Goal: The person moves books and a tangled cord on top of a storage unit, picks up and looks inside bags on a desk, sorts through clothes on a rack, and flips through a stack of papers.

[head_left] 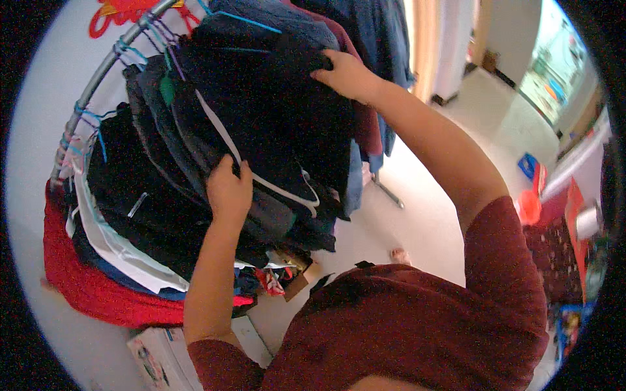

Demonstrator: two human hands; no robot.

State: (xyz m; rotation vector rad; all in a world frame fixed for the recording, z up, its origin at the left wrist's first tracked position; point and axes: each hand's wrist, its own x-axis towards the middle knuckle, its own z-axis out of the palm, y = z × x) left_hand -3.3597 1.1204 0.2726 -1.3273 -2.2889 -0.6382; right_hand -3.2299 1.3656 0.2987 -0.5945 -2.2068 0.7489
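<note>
While hands (229,190) (347,77) hold dark clothes (274,124), printed box (155,357)

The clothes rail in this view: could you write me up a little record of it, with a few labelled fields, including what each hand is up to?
Rail: curved-looking metal rail, crowded with hanging clothes
Right hand: the right hand grips the upper edge of a black garment
Left hand: the left hand is at dark clothes beside a white strip; whether it grips is unclear
Other clothes: a white garment and a red garment, lower left
Wall: red decoration
</note>
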